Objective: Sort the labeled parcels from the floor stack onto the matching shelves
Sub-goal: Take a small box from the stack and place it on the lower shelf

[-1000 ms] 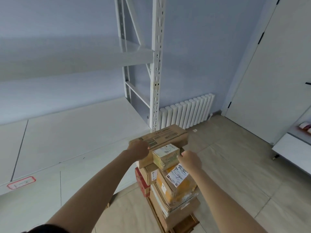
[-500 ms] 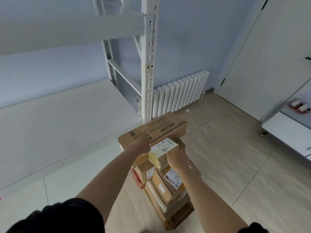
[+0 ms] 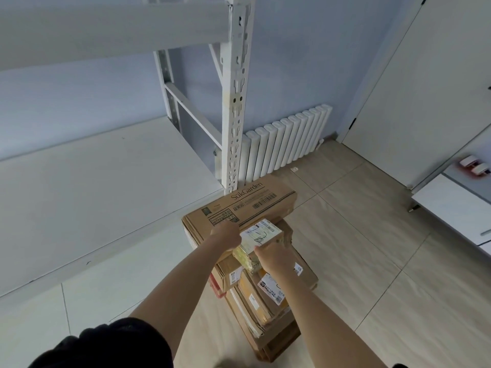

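Both hands are on one small parcel (image 3: 261, 239) at the top of the floor stack (image 3: 260, 296). Left hand (image 3: 225, 236) grips its left end, fingers curled round the far side; right hand (image 3: 273, 257) holds the near right corner, thumb over the top edge. One hand per end keeps the box level, prob. so the white label w/ its handwritten mark faces up and can be read before picking a shelf. The mark looks like a 2 but I can't be sure.

The small parcel sits on, or just off, the stack; can't tell if it's lifted clear. Just behind it, touching or nearly so, lies a long flat carton (image 3: 239, 208) printed "SukGarden" w/ a barcode, laid across the top and overhanging at both ends. Below are several more brown boxes w/ white labels, stacked unevenly, plus something red poking out on the left side.

Floor is pale wood-look tile. Left of the stack is a white metal rack: a slotted upright post (image 3: 235, 102) rises right behind the carton, a wide low shelf (image 3: 93, 187) spreads to the left, another shelf (image 3: 106, 25) is overhead. Shelf tags aren't visible here. A white radiator (image 3: 287, 139) stands against the blue far wall, a white door to the right, and a white cabinet at the right edge.
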